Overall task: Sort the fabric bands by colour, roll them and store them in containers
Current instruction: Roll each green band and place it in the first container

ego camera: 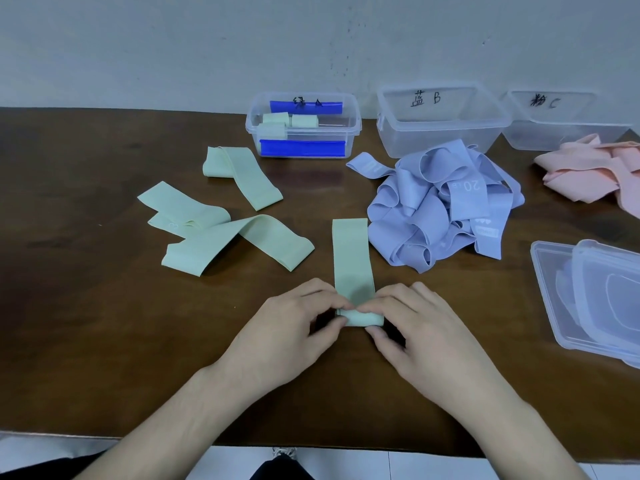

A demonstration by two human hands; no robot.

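A pale green band lies flat on the table in front of me, its near end curled into a small roll. My left hand and my right hand pinch that rolled end from either side. Three loose green bands lie to the left. A heap of blue bands sits right of centre and pink bands lie at the far right. The clear box with blue clips holds three rolled green bands. The blue-labelled box and pink-labelled box hold no bands.
Stacked clear lids lie at the right edge of the brown table. A grey wall stands right behind the boxes. The table's front edge runs just below my wrists.
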